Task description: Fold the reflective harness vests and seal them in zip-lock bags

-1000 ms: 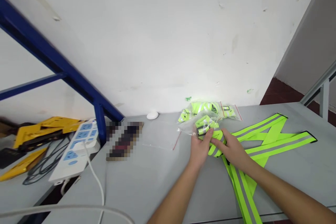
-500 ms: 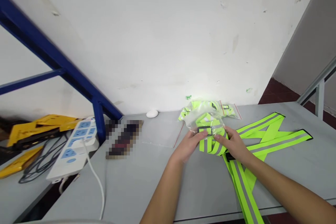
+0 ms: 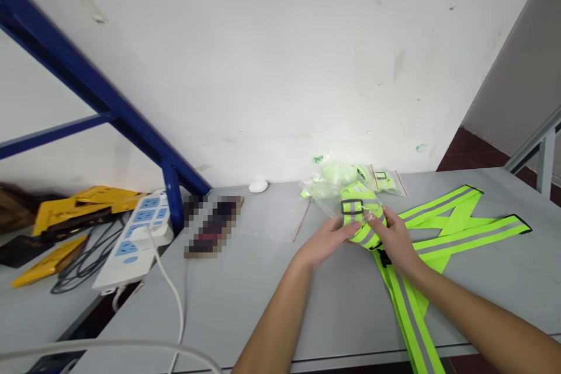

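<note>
A rolled bundle of neon yellow reflective strap [image 3: 366, 234] with a black buckle sits between my hands, partly inside a clear plastic bag. My left hand [image 3: 323, 239] grips the bundle's left side, thumb on top. On its right side, my right hand [image 3: 397, 239] holds the bundle and the bag's edge. An unrolled neon strap harness [image 3: 458, 222] with grey stripes lies crossed on the grey table [image 3: 245, 298], passing under my right forearm and over the front edge. Behind the bundle are bagged neon straps [image 3: 385, 181] against the wall.
A flat clear bag [image 3: 272, 219] lies left of my hands, near a white oval object [image 3: 258, 186] and a pixelated item [image 3: 213, 228]. Farther left are a white power strip [image 3: 131, 251], cables, yellow packets [image 3: 52, 263] and a blue metal frame [image 3: 127, 134].
The bundle has turned so its buckle faces up at the left, and the clear bag covers less of it. Both hands have shifted slightly right in view.
</note>
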Demonstrator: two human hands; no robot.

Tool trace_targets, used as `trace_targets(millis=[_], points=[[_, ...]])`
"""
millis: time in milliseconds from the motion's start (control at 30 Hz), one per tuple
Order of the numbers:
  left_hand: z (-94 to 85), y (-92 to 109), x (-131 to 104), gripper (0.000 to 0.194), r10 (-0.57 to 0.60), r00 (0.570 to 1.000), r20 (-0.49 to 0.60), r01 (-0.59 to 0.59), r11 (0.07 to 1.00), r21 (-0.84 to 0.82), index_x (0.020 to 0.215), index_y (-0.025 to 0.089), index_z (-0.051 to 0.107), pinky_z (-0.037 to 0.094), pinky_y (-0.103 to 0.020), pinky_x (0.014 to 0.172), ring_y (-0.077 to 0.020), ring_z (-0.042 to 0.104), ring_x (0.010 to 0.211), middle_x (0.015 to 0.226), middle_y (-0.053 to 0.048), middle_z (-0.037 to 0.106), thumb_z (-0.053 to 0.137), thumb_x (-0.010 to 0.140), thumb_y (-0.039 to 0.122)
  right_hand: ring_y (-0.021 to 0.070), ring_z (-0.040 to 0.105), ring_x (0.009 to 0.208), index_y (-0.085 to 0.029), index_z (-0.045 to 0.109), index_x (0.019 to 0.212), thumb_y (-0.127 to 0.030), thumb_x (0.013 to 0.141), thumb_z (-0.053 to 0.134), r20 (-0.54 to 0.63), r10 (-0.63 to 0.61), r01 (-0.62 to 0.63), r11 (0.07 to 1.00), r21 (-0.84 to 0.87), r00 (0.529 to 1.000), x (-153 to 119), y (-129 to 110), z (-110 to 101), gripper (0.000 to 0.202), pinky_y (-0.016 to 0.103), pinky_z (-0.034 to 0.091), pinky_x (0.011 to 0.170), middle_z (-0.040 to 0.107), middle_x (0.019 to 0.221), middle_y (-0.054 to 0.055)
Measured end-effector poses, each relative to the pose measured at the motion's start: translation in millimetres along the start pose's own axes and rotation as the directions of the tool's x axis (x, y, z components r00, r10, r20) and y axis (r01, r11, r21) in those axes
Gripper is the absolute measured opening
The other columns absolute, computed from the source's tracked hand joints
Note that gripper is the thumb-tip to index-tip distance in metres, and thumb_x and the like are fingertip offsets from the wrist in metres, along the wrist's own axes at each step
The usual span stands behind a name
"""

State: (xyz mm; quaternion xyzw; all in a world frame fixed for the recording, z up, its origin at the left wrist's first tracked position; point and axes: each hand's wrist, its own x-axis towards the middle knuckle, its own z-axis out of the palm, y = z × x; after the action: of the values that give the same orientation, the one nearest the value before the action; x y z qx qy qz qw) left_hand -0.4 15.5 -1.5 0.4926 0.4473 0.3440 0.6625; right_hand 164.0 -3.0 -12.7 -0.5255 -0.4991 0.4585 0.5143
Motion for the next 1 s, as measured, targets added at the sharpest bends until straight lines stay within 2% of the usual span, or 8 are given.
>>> trace_targets(millis=[133,233,367,500,600,733,800,1000], points=[[13.4,0,3,0.053,0.145,0.979,0.142,-0.145,0.989,-0.011,0.120,0.022,0.064,0.052,-0.038,0.088,-0.0295,0.063,0.108,0.114,-0.009,0.069,0.076,0.070,0.034,0.0193,0.057,0.070,-0.020,0.065,0.093,-0.056,0.083,0.056,-0.058,0.091,-0.092,0.996,-0.020,0.994,4,6,0,0.039,0.029,0.046,0.062,0.066,0.078,0.001],[19.8,-3,8,0.043,0.198,0.980,0.005,-0.198,0.980,0.016,0.113,0.020,0.068,0.048,-0.037,0.095,-0.0291,0.061,0.111,0.114,-0.008,0.070,0.073,0.074,0.037,0.0197,0.056,0.066,-0.020,0.064,0.098,-0.061,0.086,0.048,-0.007,0.145,-0.145,0.984,-0.104,0.989,6,8,-3,0.046,0.030,0.046,0.059,0.065,0.075,0.002],[16.1,-10,15,0.039,0.135,0.983,-0.126,-0.137,0.990,-0.013,0.104,0.017,0.071,0.054,-0.037,0.080,-0.0294,0.067,0.098,0.104,-0.009,0.073,0.072,0.074,0.043,0.0217,0.059,0.086,-0.021,0.062,0.101,-0.056,0.092,0.041,0.109,0.002,0.020,0.980,-0.198,0.994,6,2,-9,0.042,0.031,0.047,0.077,0.067,0.092,0.004],[8.7,-15,18,0.043,0.151,0.982,-0.112,-0.167,0.974,-0.153,0.107,0.014,0.069,0.055,-0.039,0.079,-0.0295,0.068,0.094,0.106,-0.011,0.072,0.071,0.075,0.044,0.0201,0.058,0.077,-0.022,0.061,0.091,-0.048,0.098,0.031,0.256,-0.136,0.216,0.923,-0.317,0.957,8,-6,-21,0.041,0.030,0.046,0.071,0.064,0.084,0.003],[5.9,-16,18,0.041,0.182,0.979,-0.092,-0.199,0.947,-0.250,0.106,0.013,0.069,0.052,-0.041,0.088,-0.0300,0.067,0.099,0.106,-0.012,0.072,0.072,0.075,0.040,0.0208,0.054,0.068,-0.021,0.055,0.074,-0.043,0.099,0.027,0.322,-0.309,0.440,0.734,-0.518,0.895,18,-5,-33,0.044,0.032,0.042,0.065,0.058,0.068,0.004],[3.3,-19,18,0.039,0.149,0.986,-0.078,-0.164,0.957,-0.240,0.103,0.014,0.070,0.051,-0.041,0.087,-0.0312,0.066,0.101,0.105,-0.012,0.072,0.075,0.073,0.037,0.0221,0.058,0.073,-0.020,0.057,0.093,-0.040,0.097,0.039,0.405,-0.424,0.583,0.516,-0.627,0.810,29,-1,-46,0.028,0.032,0.041,0.065,0.063,0.079,0.006],[1.7,-22,19,0.040,0.121,0.990,-0.070,-0.135,0.959,-0.251,0.103,0.014,0.070,0.052,-0.039,0.083,-0.0312,0.067,0.098,0.104,-0.013,0.072,0.076,0.071,0.037,0.0209,0.059,0.073,-0.020,0.055,0.093,-0.037,0.097,0.040,0.446,-0.422,0.613,0.496,-0.615,0.789,30,0,-47,0.023,0.031,0.042,0.064,0.064,0.082,0.006],[0.1,-26,23,0.038,0.113,0.987,-0.115,-0.140,0.953,-0.269,0.094,0.013,0.071,0.053,-0.036,0.077,-0.0288,0.068,0.090,0.100,-0.013,0.073,0.079,0.066,0.038,0.0157,0.047,0.058,-0.023,0.044,0.078,-0.032,0.099,0.034,0.419,-0.352,0.545,0.597,-0.589,0.837,25,2,-41,0.025,0.027,0.036,0.055,0.049,0.066,-0.001]])
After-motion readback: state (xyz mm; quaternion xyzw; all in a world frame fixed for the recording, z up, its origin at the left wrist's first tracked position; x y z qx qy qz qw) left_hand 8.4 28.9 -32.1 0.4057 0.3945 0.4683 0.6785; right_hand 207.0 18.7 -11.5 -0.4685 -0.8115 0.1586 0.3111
